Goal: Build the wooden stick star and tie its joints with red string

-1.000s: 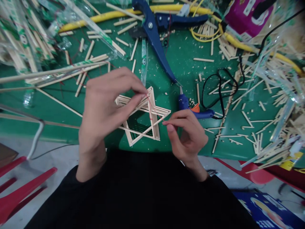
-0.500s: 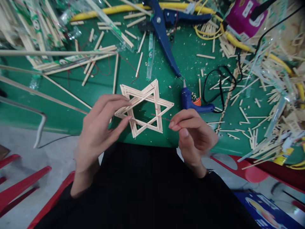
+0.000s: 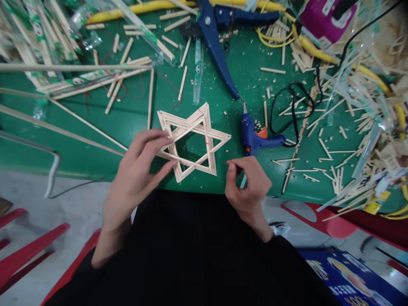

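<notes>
A six-pointed star of layered pale wooden sticks [image 3: 212, 163] stands just above the green tabletop's front edge. My left hand [image 3: 132, 174] has its left side between thumb and fingers. Red thread [image 3: 206, 127] runs down from the star's top point along its right side. To the right of the star, my right hand [image 3: 250, 180] is closed in a pinch, with a bit of red at the fingertips; most of the thread there is too fine to follow. A blue glue gun [image 3: 250, 131] lies just beyond that hand.
Blue-handled cutters [image 3: 218, 55] lie beyond the star, near a yellow cable [image 3: 111, 16]. Loose sticks and plastic wrappers [image 3: 366, 157] crowd the right side. Long sticks [image 3: 79, 121] stretch in from the left. A magenta box [image 3: 328, 19] sits at the back right.
My right hand has turned, its fingers curling into a tighter pinch. The red thread stretched between it and the star no longer shows clearly. My left hand stays on the star.
</notes>
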A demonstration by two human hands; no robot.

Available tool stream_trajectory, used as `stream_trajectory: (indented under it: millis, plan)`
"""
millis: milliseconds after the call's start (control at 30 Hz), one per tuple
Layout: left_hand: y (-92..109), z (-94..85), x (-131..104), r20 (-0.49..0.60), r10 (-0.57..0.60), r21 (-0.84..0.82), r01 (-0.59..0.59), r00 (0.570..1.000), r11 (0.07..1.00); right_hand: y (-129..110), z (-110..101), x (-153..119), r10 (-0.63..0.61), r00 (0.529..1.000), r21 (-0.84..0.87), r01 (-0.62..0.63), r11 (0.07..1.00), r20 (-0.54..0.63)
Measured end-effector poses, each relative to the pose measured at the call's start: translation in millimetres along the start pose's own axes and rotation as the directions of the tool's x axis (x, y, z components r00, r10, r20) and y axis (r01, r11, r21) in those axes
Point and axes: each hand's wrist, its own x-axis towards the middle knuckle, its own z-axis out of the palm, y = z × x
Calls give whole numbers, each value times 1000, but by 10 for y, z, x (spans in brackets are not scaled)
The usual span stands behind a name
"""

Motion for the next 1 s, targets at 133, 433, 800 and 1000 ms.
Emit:
stream_trajectory:
  millis: [133,433,800,1000]
  plan:
    - [9,23,-6,-24,-10,5,10,1000,1000,-10,82,-118,-22,999,-23,23,999,26]
    - [38,10,-23,-1,-151,-28,151,989,988,-3,183,-213,-4,981,-108,26,994,195]
    - [91,49,-70,-9,-106,-18,106,994,994,83,144,-72,-33,955,-134,76,988,296]
    - [120,76,-96,-36,-110,-12,110,993,994,116,142,1,-98,957,-170,149,974,274]
